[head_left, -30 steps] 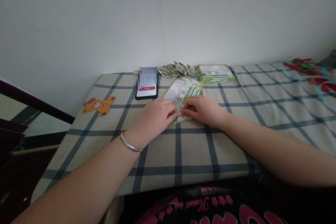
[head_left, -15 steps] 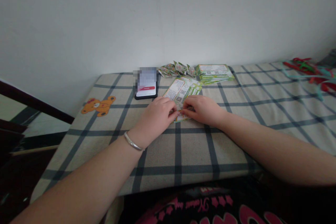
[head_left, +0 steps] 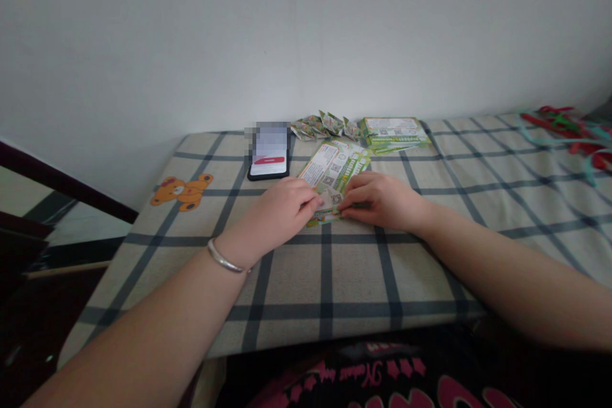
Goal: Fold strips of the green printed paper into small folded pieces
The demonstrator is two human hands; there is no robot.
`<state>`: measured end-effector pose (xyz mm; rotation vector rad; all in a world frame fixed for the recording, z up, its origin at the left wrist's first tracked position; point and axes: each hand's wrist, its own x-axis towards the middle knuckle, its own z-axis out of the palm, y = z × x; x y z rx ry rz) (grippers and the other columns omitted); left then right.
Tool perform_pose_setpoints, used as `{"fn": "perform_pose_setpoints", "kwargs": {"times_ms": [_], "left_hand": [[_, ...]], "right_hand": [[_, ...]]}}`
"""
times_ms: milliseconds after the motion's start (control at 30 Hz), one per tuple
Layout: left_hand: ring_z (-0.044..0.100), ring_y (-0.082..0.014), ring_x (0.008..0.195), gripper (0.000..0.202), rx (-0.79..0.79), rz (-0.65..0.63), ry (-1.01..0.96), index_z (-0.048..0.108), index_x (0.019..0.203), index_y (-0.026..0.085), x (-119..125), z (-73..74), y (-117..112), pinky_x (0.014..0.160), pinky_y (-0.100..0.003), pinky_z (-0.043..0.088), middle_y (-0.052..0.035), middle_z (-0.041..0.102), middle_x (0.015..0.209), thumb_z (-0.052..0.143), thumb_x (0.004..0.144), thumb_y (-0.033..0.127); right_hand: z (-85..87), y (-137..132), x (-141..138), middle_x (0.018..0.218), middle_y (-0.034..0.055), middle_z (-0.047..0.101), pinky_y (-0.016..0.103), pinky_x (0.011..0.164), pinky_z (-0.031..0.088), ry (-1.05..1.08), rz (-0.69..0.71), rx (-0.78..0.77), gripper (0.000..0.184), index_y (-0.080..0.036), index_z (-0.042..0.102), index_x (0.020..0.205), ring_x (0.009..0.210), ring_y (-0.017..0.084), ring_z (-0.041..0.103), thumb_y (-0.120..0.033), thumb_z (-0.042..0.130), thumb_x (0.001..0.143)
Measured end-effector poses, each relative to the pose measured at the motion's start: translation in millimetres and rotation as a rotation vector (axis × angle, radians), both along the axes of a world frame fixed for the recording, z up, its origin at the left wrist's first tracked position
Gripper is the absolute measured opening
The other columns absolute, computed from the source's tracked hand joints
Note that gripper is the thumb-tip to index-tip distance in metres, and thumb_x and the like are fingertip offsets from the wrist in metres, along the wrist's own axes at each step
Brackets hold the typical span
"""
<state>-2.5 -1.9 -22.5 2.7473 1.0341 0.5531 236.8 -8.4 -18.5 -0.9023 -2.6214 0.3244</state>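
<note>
A green and white printed leaflet (head_left: 335, 169) lies on the checked tablecloth (head_left: 335, 268) in front of me. My left hand (head_left: 280, 207), with a silver bangle on the wrist, pinches the leaflet's near edge, fingers curled. My right hand (head_left: 382, 201) presses on the same near edge from the right, fingers together. The fingertips of both hands almost meet over the paper.
A black phone (head_left: 269, 154) with a lit screen lies behind my left hand. Several folded paper pieces (head_left: 325, 124) and a stack of leaflets (head_left: 392, 131) sit by the wall. Red and teal ribbons (head_left: 568, 131) lie far right. An orange bear print (head_left: 182, 191) marks the cloth at the left.
Both hands stay on the leaflet's near edge; the fingers have shifted slightly, and my left wrist has drawn back a little.
</note>
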Motion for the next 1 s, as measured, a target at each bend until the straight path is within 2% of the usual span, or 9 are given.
{"fn": "perform_pose_setpoints", "kwargs": {"times_ms": [267, 400, 467, 600, 800, 900, 1000], "left_hand": [[0.059, -0.0202, 0.093, 0.012, 0.017, -0.021, 0.006, 0.070, 0.094, 0.019, -2, -4.5, 3, 0.084, -0.036, 0.049, -0.0036, 0.068, 0.094, 0.060, 0.089, 0.021], [0.057, -0.0217, 0.103, 0.027, 0.081, -0.025, 0.032, 0.064, 0.117, 0.017, 0, -3.8, -1, 0.093, -0.039, 0.048, -0.0085, 0.063, 0.112, 0.057, 0.091, 0.024], [0.055, -0.0226, 0.110, 0.031, 0.099, -0.041, 0.046, 0.061, 0.121, 0.017, 1, -3.0, -3, 0.098, -0.040, 0.045, -0.0095, 0.060, 0.121, 0.054, 0.093, 0.025], [0.054, -0.0236, 0.112, 0.026, 0.088, -0.039, 0.061, 0.064, 0.115, 0.019, 1, -2.6, -3, 0.100, -0.043, 0.044, -0.0077, 0.062, 0.119, 0.053, 0.093, 0.028], [0.056, -0.0215, 0.104, 0.019, 0.028, 0.012, -0.037, 0.063, 0.102, 0.018, 0, -4.9, 0, 0.094, -0.038, 0.046, -0.0055, 0.062, 0.108, 0.067, 0.083, 0.023], [0.057, -0.0219, 0.097, 0.013, 0.038, 0.048, -0.012, 0.063, 0.093, 0.018, 0, -3.1, 0, 0.087, -0.037, 0.047, -0.0044, 0.063, 0.099, 0.068, 0.082, 0.022], [0.058, -0.0223, 0.093, 0.010, 0.062, 0.068, 0.044, 0.064, 0.089, 0.018, 1, 0.8, -2, 0.084, -0.037, 0.046, -0.0043, 0.064, 0.094, 0.068, 0.082, 0.023]], "right_hand": [[-2.3, -2, 3, 0.100, 0.0025, 0.070, 0.029, 0.079, 0.044, -0.069, 0.071, 0.151, 0.022, -0.027, 0.073, 0.105, 0.091, 0.017, 0.061, -0.025, 0.056, 0.093], [-2.7, -2, 1, 0.100, 0.0020, 0.071, 0.029, 0.078, 0.044, -0.058, 0.080, 0.200, 0.020, -0.025, 0.073, 0.100, 0.090, 0.017, 0.061, -0.021, 0.055, 0.092], [-2.0, -2, 1, 0.097, 0.0021, 0.071, 0.030, 0.077, 0.044, -0.076, 0.071, 0.240, 0.020, -0.023, 0.073, 0.097, 0.090, 0.018, 0.061, -0.020, 0.054, 0.092], [1.3, 0, 1, 0.093, 0.0023, 0.072, 0.030, 0.075, 0.043, -0.137, 0.024, 0.327, 0.020, -0.023, 0.073, 0.094, 0.089, 0.018, 0.060, -0.019, 0.054, 0.092], [7.6, -2, 1, 0.094, 0.0037, 0.072, 0.032, 0.072, 0.041, -0.266, -0.042, 0.440, 0.020, -0.022, 0.073, 0.096, 0.089, 0.020, 0.059, -0.018, 0.054, 0.092], [8.7, -5, -1, 0.096, 0.0045, 0.072, 0.033, 0.073, 0.042, -0.289, -0.100, 0.400, 0.020, -0.022, 0.073, 0.099, 0.089, 0.021, 0.059, -0.017, 0.056, 0.090], [9.2, -8, -3, 0.100, 0.0056, 0.072, 0.033, 0.076, 0.045, -0.242, -0.157, 0.292, 0.023, -0.020, 0.074, 0.099, 0.090, 0.021, 0.061, -0.014, 0.057, 0.085]]}}
